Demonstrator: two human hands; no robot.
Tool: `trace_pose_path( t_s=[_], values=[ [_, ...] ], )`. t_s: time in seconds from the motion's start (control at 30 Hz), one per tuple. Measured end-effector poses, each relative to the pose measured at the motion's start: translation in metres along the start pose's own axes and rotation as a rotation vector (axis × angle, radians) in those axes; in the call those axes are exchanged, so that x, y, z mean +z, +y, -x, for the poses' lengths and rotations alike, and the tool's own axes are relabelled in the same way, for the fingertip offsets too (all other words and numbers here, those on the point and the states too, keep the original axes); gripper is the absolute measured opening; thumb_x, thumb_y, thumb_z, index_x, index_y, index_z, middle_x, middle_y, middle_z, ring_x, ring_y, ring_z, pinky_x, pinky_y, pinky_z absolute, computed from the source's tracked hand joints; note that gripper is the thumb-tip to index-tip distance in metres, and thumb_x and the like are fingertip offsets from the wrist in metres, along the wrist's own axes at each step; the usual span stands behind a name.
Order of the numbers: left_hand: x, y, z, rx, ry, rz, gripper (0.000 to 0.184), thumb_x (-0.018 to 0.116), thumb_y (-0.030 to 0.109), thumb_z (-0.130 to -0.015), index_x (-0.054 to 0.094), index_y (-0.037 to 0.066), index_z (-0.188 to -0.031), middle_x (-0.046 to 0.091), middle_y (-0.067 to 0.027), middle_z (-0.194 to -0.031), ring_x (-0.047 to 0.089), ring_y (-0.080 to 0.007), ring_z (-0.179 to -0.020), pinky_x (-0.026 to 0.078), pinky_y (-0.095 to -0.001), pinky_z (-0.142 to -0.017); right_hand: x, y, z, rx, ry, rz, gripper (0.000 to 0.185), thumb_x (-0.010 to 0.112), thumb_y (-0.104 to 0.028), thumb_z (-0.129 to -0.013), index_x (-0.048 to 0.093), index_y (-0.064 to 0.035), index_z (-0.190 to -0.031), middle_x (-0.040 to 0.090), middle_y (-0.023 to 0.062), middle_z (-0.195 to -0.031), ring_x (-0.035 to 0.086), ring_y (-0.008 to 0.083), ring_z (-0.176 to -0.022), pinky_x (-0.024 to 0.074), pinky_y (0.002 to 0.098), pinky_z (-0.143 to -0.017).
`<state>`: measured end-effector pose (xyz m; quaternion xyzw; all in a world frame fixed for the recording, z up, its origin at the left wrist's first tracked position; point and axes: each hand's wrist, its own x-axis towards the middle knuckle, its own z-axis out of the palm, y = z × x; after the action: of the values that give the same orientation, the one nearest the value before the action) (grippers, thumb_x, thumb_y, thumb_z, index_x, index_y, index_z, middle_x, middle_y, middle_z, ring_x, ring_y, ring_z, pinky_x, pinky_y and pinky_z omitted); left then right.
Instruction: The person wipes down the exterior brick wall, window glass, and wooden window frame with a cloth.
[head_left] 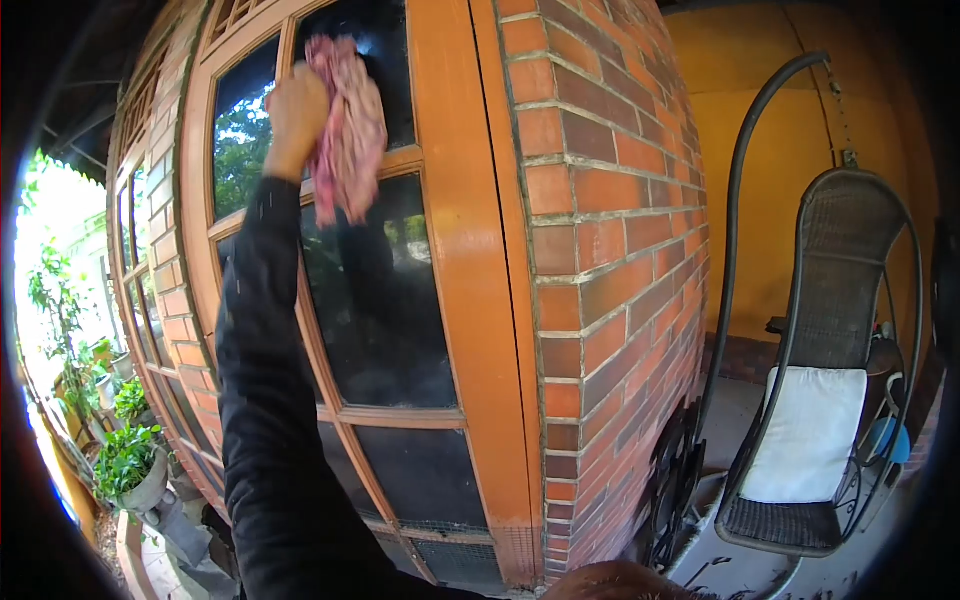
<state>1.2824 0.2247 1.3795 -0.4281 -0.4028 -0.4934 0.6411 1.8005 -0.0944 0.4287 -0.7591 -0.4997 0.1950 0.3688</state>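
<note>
My left hand point(298, 112), at the end of a raised black sleeve, is closed around a crumpled pink cloth point(350, 130). The cloth hangs from the fist against an upper dark glass pane point(385, 60) and the wooden bar below it. These panes sit in an orange-brown wooden frame point(465, 300). A dim reflection of the arm shows in the pane below point(375, 320). I cannot make out my right hand; a brown rounded shape point(610, 582) at the bottom edge is too cut off to name.
A brick wall corner point(610, 250) stands right of the window. Beyond it, a hanging wicker chair point(850, 260) with a white cushion point(805, 435) hangs from a curved black pole point(735, 200). Potted plants point(135, 465) line the far left, beside another window point(135, 240).
</note>
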Motion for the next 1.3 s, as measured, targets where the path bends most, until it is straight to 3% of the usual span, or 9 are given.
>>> trace_pose_path(
  t_s=[0.2,0.37,0.57,0.73,0.87,0.93,1.0,1.2,1.3],
  values=[
    [-0.055,0.011,0.110,0.096,0.100,0.150,0.026,0.046,0.005,-0.096,0.059,-0.006,-0.116,0.069,-0.0288,-0.098,0.069,-0.0465,-0.098,0.057,-0.0525,-0.079,0.055,0.015,-0.041,-0.294,-0.113,0.103,0.031,0.064,-0.033,-0.099,0.064,-0.0092,-0.120,0.068,0.0221,-0.101,0.065,0.0429,-0.090,0.0532,0.0522,-0.082],
    [0.000,0.020,-0.027,0.052,0.103,0.196,0.020,0.047,0.012,-0.098,0.058,0.000,-0.109,0.071,-0.0312,-0.092,0.071,-0.0483,-0.084,0.055,-0.0569,-0.074,0.068,0.001,-0.040,-0.348,-0.111,0.062,0.035,0.064,-0.030,-0.099,0.062,-0.0087,-0.127,0.068,0.0258,-0.117,0.066,0.0462,-0.103,0.0530,0.0534,-0.088],
    [0.064,0.043,-0.157,-0.038,0.079,0.389,0.044,0.044,0.027,-0.100,0.043,0.003,-0.137,0.067,-0.0371,-0.113,0.066,-0.0530,-0.106,0.052,-0.0586,-0.092,0.084,0.006,-0.037,-0.296,-0.115,0.103,0.040,0.065,-0.031,-0.098,0.060,-0.0091,-0.131,0.069,0.0239,-0.118,0.066,0.0443,-0.105,0.0535,0.0518,-0.089],
    [0.072,0.049,-0.160,0.063,0.157,0.506,0.055,0.051,0.026,-0.097,0.037,0.008,-0.147,0.064,-0.0368,-0.127,0.060,-0.0551,-0.120,0.047,-0.0568,-0.102,0.095,0.013,-0.036,-0.299,-0.110,0.142,0.045,0.065,-0.033,-0.097,0.059,-0.0094,-0.135,0.069,0.0223,-0.120,0.066,0.0427,-0.106,0.0539,0.0505,-0.090],
    [-0.035,0.100,-0.128,-0.245,-0.048,0.467,0.057,0.057,0.029,-0.096,0.048,0.004,-0.146,0.068,-0.0298,-0.122,0.065,-0.0437,-0.119,0.050,-0.0484,-0.102,0.106,0.017,-0.032,-0.313,-0.107,0.190,0.048,0.066,-0.034,-0.097,0.057,-0.0097,-0.138,0.069,0.0210,-0.120,0.067,0.0415,-0.107,0.0543,0.0494,-0.091],
    [-0.004,0.054,-0.123,0.203,-0.040,1.142,0.056,0.051,0.034,-0.101,0.045,0.001,-0.147,0.068,-0.0308,-0.122,0.064,-0.0439,-0.119,0.050,-0.0498,-0.101,0.114,0.022,-0.031,-0.330,-0.108,0.223,0.050,0.066,-0.034,-0.097,0.057,-0.0099,-0.139,0.070,0.0204,-0.121,0.067,0.0408,-0.107,0.0544,0.0489,-0.092],
    [0.016,0.078,-0.127,0.053,-0.034,0.579,0.053,0.048,0.032,-0.103,0.045,0.001,-0.146,0.067,-0.0330,-0.123,0.064,-0.0449,-0.118,0.050,-0.0495,-0.100,0.126,0.028,-0.028,-0.350,-0.105,0.252,0.052,0.066,-0.035,-0.096,0.056,-0.0100,-0.140,0.070,0.0198,-0.121,0.067,0.0402,-0.108,0.0546,0.0484,-0.092],
    [-0.030,0.078,-0.020,0.258,-0.092,0.711,0.052,0.056,0.020,-0.091,0.052,0.003,-0.139,0.071,-0.0310,-0.111,0.069,-0.0495,-0.102,0.054,-0.0572,-0.089,0.165,0.041,-0.030,-0.375,-0.120,0.356,0.058,0.065,-0.037,-0.096,0.053,-0.0096,-0.146,0.069,0.0189,-0.125,0.066,0.0386,-0.112,0.0543,0.0472,-0.096],
    [-0.074,0.087,0.068,0.414,-0.015,0.871,0.071,0.061,0.020,-0.087,0.042,0.006,-0.154,0.060,-0.0282,-0.137,0.057,-0.0438,-0.129,0.044,-0.0501,-0.110,0.170,0.025,-0.032,-0.285,-0.228,0.323,0.060,0.064,-0.038,-0.096,0.052,-0.0091,-0.147,0.067,0.0199,-0.128,0.065,0.0385,-0.114,0.0535,0.0475,-0.097]
  ],
)
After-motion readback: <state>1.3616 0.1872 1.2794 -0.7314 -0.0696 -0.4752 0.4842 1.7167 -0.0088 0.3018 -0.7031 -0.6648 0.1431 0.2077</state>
